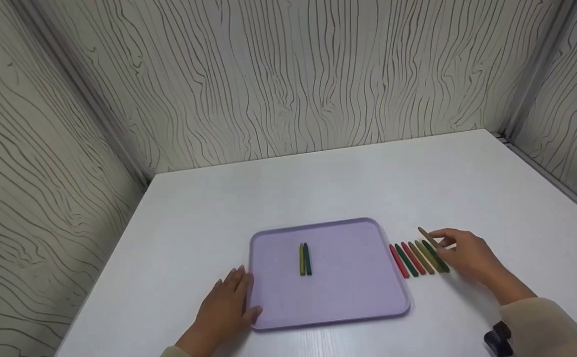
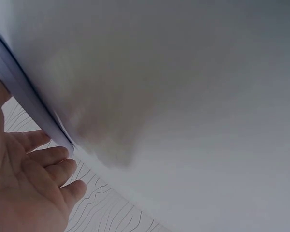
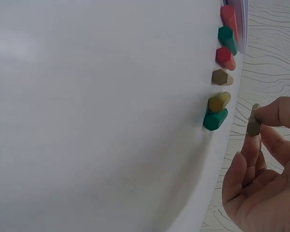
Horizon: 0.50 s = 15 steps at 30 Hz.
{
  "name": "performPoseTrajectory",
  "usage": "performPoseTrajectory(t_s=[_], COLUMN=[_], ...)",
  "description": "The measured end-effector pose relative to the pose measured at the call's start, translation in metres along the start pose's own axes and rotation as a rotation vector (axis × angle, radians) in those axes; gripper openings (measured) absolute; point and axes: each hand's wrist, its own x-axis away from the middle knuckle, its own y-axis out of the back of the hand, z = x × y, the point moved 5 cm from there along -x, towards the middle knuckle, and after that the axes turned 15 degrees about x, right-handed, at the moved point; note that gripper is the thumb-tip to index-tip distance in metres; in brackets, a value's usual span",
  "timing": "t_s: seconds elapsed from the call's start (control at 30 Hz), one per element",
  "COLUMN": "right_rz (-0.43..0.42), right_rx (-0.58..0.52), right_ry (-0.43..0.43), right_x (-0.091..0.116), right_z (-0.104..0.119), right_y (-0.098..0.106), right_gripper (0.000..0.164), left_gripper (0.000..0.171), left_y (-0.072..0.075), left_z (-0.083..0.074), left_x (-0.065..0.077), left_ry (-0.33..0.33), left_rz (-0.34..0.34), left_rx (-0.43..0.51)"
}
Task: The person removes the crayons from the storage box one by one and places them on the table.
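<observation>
My right hand (image 1: 469, 255) pinches a brown crayon (image 1: 428, 238) between thumb and fingertips, above the right end of a row of crayons. The right wrist view shows that crayon's hexagonal end (image 3: 253, 126) between the fingers. Beneath it the row runs from a red crayon (image 1: 399, 261) at the tray through green, red, brown and olive-yellow to a dark green crayon (image 1: 435, 256). My left hand (image 1: 224, 305) rests against the left edge of a lilac tray (image 1: 353, 292), fingers extended along the rim and thumb over the near corner. On the tray lie an olive-yellow crayon (image 1: 302, 259) and a dark green crayon (image 1: 308, 259), side by side.
The white table (image 1: 209, 208) carries the tray and the row, which lies just off the tray's right edge. Wood-grain patterned panels (image 1: 288, 79) stand behind the table and at both sides. A black object (image 1: 497, 339) shows at the right sleeve.
</observation>
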Motion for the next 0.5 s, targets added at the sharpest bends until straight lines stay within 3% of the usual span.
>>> performPoseTrajectory(t_s=[0.23,0.5], right_rz=[0.046,0.079], right_rx=[0.014,0.021], right_ry=[-0.077,-0.097], right_x=[0.009,0.014], right_z=[-0.015,-0.019], right_y=[-0.002,-0.007], right_gripper=[0.038,0.036], left_gripper=[0.073,0.072], left_y=[0.001,-0.001], left_z=[-0.001,0.001], left_x=[0.001,0.002], left_ry=[-0.016,-0.004], left_rz=[-0.005,0.003], left_rx=[-0.006,-0.009])
